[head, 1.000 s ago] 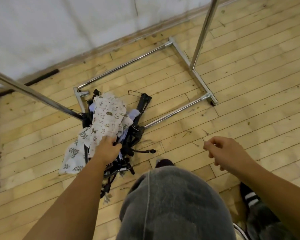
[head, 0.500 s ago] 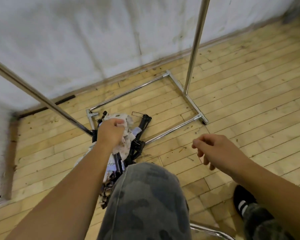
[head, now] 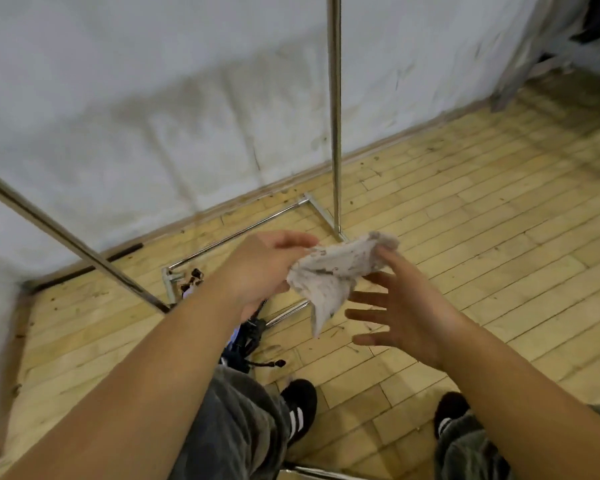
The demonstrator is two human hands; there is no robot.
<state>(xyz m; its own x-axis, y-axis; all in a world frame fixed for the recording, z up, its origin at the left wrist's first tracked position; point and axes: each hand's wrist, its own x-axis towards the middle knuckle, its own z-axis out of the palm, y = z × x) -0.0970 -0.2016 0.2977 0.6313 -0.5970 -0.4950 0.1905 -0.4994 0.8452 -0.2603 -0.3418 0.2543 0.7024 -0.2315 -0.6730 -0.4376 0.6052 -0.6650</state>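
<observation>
Big stuff first: a scuffed white wall (head: 153, 98) is seen across the top, from 9 round to 2 o'clock, and a pale wooden floor (head: 465, 237) is spread under everything else. A chrome clothes rack (head: 334, 133) is stood on it, with one upright rising toward 12 o'clock and the base rails laid out near the middle. A tangle of black hangers (head: 246, 337) is left on the floor at about 7 o'clock from centre, half hidden by the left forearm.

The small patterned cloth (head: 333, 271) is held up in the air just right of centre, clear of the rack. Its 9 o'clock edge is bunched in the left grip (head: 260, 268), with the fingers curled round it. The right grip (head: 406, 313) is spread wide at 4 o'clock of the cloth, and one fingertip looks to be touching its upper corner.

For this bit to go well, a free corner should probably be pinched by the right grip before the bunch is loosened. Then the cloth can be pulled flat between both without being dropped.
</observation>
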